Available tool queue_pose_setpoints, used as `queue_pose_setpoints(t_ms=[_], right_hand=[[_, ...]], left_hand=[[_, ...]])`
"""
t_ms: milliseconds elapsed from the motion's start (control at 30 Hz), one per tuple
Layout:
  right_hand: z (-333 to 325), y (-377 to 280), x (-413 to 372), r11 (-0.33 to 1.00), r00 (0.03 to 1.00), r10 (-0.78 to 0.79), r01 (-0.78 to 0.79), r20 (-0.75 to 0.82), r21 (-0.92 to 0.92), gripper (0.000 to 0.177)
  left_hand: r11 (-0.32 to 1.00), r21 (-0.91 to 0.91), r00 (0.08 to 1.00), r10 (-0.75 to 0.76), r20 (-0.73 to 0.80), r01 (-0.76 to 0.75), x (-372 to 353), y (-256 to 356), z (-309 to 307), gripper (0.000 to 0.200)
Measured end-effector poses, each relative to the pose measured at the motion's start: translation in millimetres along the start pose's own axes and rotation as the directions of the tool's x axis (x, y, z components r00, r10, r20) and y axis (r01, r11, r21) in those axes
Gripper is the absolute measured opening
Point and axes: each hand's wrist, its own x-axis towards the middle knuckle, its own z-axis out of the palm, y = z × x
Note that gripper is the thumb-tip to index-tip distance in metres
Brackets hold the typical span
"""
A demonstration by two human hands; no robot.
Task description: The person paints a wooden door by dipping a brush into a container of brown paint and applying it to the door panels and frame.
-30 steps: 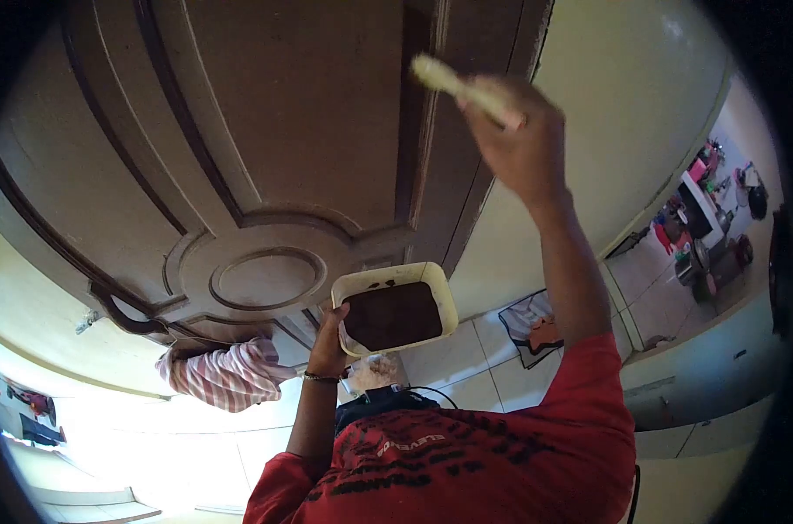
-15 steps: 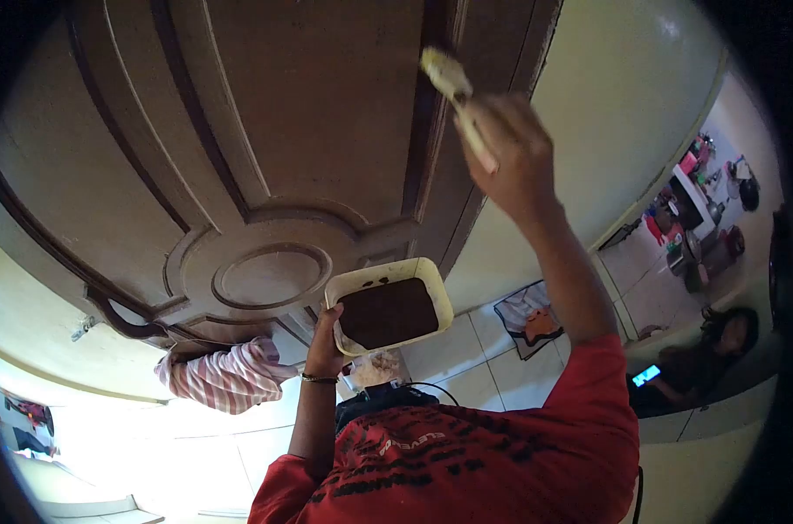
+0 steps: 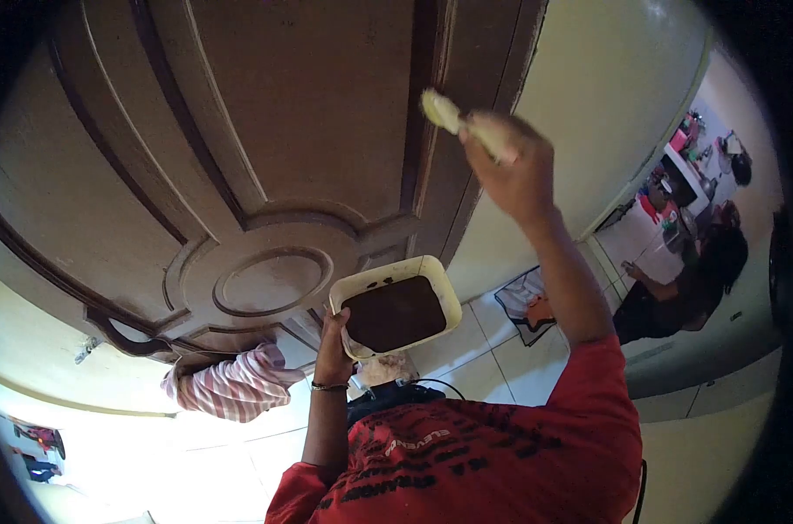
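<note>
My right hand point(image 3: 523, 179) is closed around a paintbrush point(image 3: 442, 112), its pale, blurred head pointing up and left over the dark groove near the right side of a brown panelled door point(image 3: 327, 113). Lower down, my left hand point(image 3: 334, 343) grips the left side of a cream plastic tub point(image 3: 451, 301), thumb over the rim. Dark brown paint point(image 3: 396, 314) lies in the tub, with a few dark smears on its inner wall. The tub is in front of the door's lower part, just ahead of my red shirt.
A striped cloth point(image 3: 235, 384) hangs by the door handle point(image 3: 121, 323) at lower left. Pale wall point(image 3: 597, 96) borders the door on the right. On the tiled floor lies a dark-edged mat point(image 3: 527, 306). Another person point(image 3: 689, 284) is at the right, near kitchen things point(image 3: 676, 192).
My right hand and the brush have come down along the door's groove. The tub has shifted slightly right. The other person has moved up toward the kitchen, and the lit phone screen no longer shows.
</note>
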Motion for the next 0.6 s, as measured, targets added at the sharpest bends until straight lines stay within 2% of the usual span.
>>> queue_pose_setpoints(t_ms=[133, 233, 300, 333, 400, 433, 467, 533, 567, 600], right_hand=[[-14.5, -2.2, 50.8, 0.994, 0.999, 0.045, -0.047, -0.018, -0.101, 0.022], [-24.8, -6.8, 88.4, 0.988, 0.998, 0.019, -0.028, -0.059, -0.15, 0.02], [-29.9, -15.1, 110.5, 1.0, 0.992, 0.009, -0.011, -0.129, -0.016, 0.018], [-26.8, -12.1, 118.0, 1.0, 0.991, 0.007, -0.01, -0.131, -0.018, 0.018], [-21.6, -6.4, 130.7, 0.982, 0.94, -0.18, 0.153, -0.291, -0.114, 0.019], [-25.8, -14.8, 129.7, 0.963, 0.946, -0.23, 0.187, -0.229, -0.192, 0.02], [-26.4, -11.3, 124.2, 0.963, 0.945, -0.229, 0.185, -0.232, -0.197, 0.02], [-18.3, 1.4, 103.5, 0.858, 0.889, -0.446, 0.392, -0.103, -0.334, 0.019], [-10.4, -0.7, 87.2, 0.882, 0.907, -0.402, 0.347, -0.123, -0.318, 0.02], [-5.7, 3.4, 69.4, 0.882, 0.911, -0.405, 0.369, -0.072, -0.294, 0.022]], left_hand=[[1.0, 0.008, 1.0, 0.002, 0.011, -0.003, -6.5, 4.1, 1.2, 0.058], [1.0, -0.006, 1.0, 0.008, 0.029, -0.008, -10.5, 8.3, 4.8, 0.058], [1.0, -0.023, 1.0, 0.009, 0.008, -0.009, -15.0, 11.9, 9.5, 0.056], [1.0, -0.022, 1.0, 0.01, 0.011, -0.01, -13.0, 8.4, 4.3, 0.056], [0.998, -0.066, 1.0, -0.011, -0.016, 0.01, -7.4, 0.0, -6.9, 0.054], [0.998, -0.065, 1.0, -0.012, -0.011, 0.011, -7.4, -1.9, -7.4, 0.054], [0.996, -0.084, 1.0, -0.017, -0.011, 0.016, -7.6, -3.1, -7.1, 0.053], [0.995, -0.097, 1.0, -0.016, -0.007, 0.016, -7.1, -2.4, -5.5, 0.052], [0.994, -0.103, 1.0, -0.028, -0.002, 0.027, -7.2, -2.3, -5.1, 0.052], [0.993, -0.107, 0.999, -0.039, 0.002, 0.039, -7.5, -1.6, -5.2, 0.051]])
